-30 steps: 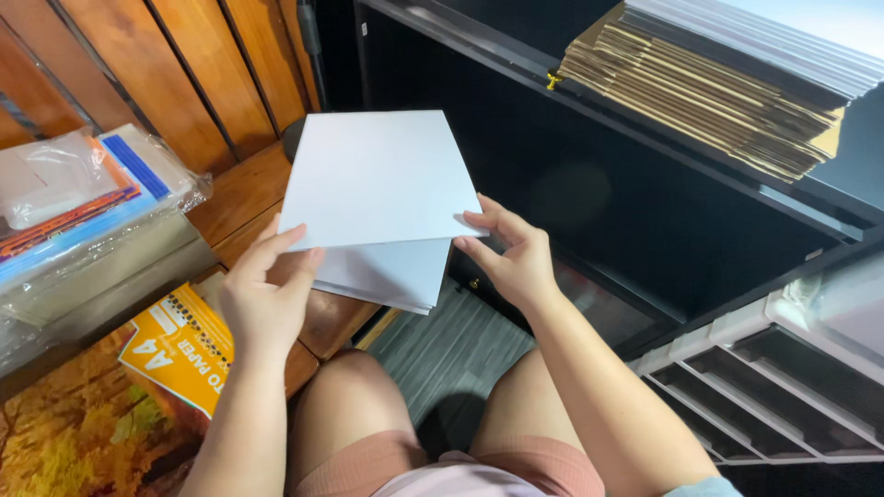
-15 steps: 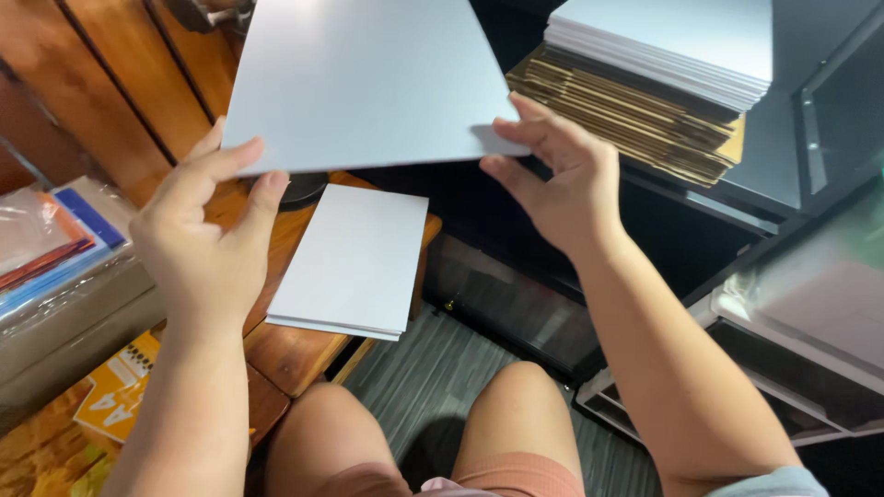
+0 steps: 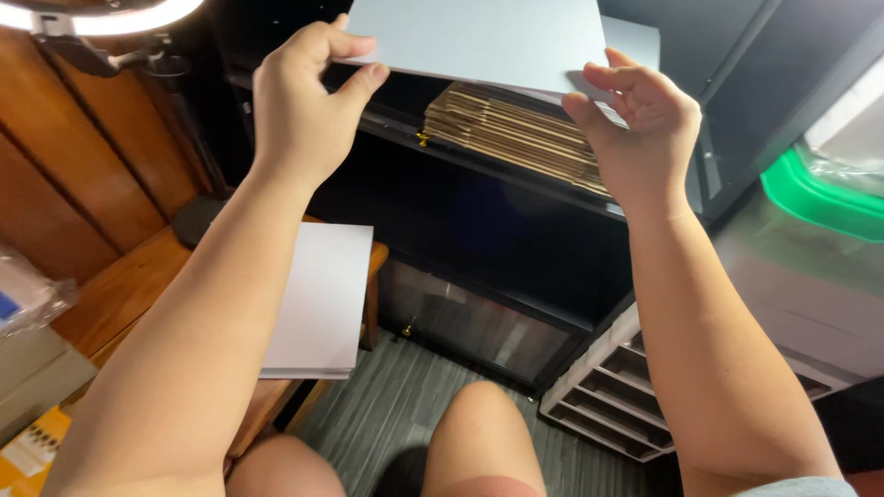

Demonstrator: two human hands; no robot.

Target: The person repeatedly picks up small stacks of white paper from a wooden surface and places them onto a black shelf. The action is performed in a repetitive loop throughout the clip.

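Both hands hold one pale grey sheet (image 3: 479,37) raised high, over the stack of flat brown cardboard (image 3: 516,133) on the black shelf. My left hand (image 3: 299,101) pinches the sheet's left edge between thumb and fingers. My right hand (image 3: 635,124) grips its right front corner. Under the sheet a second pale sheet (image 3: 631,41) lies on the cardboard stack. A pile of white sheets (image 3: 322,299) rests on the wooden bench (image 3: 120,294) below my left forearm.
A black shelf unit (image 3: 497,230) fills the middle, with a grey drawer rack (image 3: 608,396) at its foot. A green-rimmed container (image 3: 815,198) sits at right. Plastic-wrapped packs (image 3: 28,299) and an orange paper pack (image 3: 23,451) lie at left. My knees are at the bottom.
Both hands lifted the top sheet off the bench pile and carried it up and forward to the shelf's cardboard stack. The view tilted upward with them.
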